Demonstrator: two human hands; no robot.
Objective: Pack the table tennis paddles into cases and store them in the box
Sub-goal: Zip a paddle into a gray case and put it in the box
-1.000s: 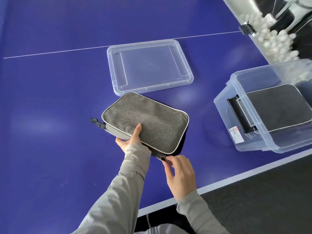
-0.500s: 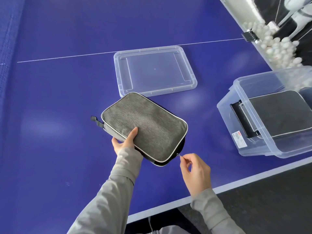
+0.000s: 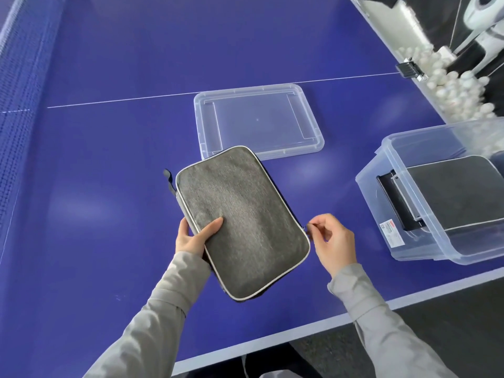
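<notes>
A grey fabric paddle case (image 3: 240,219) with pale piping lies on the blue table, its long side running away from me. My left hand (image 3: 195,236) grips its left edge, thumb on top. At the case's right edge my right hand (image 3: 331,240) pinches the small zipper pull. No paddle shows; the case hides whatever is inside. A clear plastic box (image 3: 403,241) stands at the right with another grey case (image 3: 461,192) lying inside it.
The box's clear lid (image 3: 259,121) lies flat just behind the case. A trough of white balls (image 3: 458,91) runs along the table's right edge. The net (image 3: 19,105) is at the far left. The table's near edge (image 3: 272,342) is close to me.
The case has turned from slanting to nearly lengthwise. My right hand, pinching the zipper pull, has moved from the near corner up along the right edge. My left hand has kept its grip.
</notes>
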